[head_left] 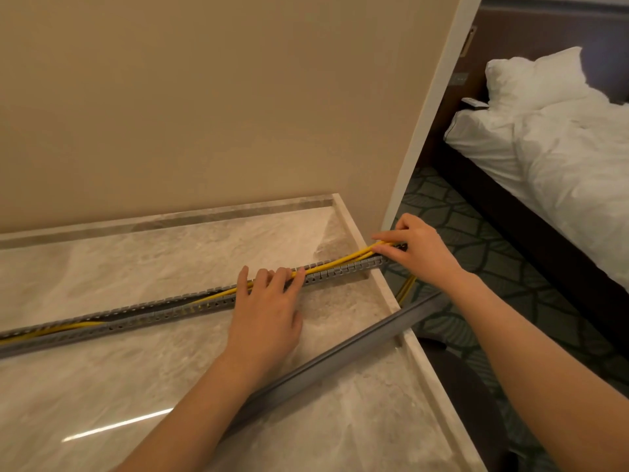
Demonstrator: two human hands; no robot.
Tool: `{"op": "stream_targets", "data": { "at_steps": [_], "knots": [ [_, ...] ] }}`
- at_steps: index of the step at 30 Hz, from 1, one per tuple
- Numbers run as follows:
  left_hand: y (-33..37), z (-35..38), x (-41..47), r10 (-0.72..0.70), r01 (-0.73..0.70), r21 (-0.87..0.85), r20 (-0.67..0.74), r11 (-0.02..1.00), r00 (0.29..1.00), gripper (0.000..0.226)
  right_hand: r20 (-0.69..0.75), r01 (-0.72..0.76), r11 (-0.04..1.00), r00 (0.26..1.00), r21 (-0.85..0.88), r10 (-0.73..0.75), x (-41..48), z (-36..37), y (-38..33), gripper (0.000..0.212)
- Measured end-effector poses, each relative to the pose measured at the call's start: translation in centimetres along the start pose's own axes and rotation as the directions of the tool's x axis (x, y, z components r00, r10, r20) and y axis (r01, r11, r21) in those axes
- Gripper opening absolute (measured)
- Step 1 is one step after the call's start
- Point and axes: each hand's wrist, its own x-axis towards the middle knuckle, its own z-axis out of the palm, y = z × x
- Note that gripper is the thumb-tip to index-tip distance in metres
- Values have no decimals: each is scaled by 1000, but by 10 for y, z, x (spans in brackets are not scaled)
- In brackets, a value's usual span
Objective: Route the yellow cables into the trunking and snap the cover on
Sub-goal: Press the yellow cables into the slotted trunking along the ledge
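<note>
The grey slotted trunking (136, 316) runs across the marble tabletop (102, 267) from the left edge to its right edge, with the yellow cables (340, 264) lying along its channel. At mid-length the left hand (269, 301) rests on it, grip wide, straight fingers pressing the cables. The cover (357, 349) lies loose nearer, under the left forearm. At the trunking's right end the right hand (422, 253) pinches the cables in a narrow grip.

Left hand (265, 303) flat, right hand (420, 251) curled.
</note>
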Motion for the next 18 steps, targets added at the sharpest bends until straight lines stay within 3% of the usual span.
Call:
{"op": "stream_targets", "data": {
  "at_steps": [4,13,18],
  "knots": [
    [2,-1,1,-22,22,-4,14,1000,1000,55,-50,-37,996,998,82,41,-3,9,3,30],
    [-5,-1,1,25,-22,-89,27,996,999,60,-98,140,983,984,-118,-152,-14,17,-13,24],
    [-9,-4,-6,75,-70,-119,37,990,996,63,95,378,918,925,-124,-368,-22,34,-60,39]
  ]
}}
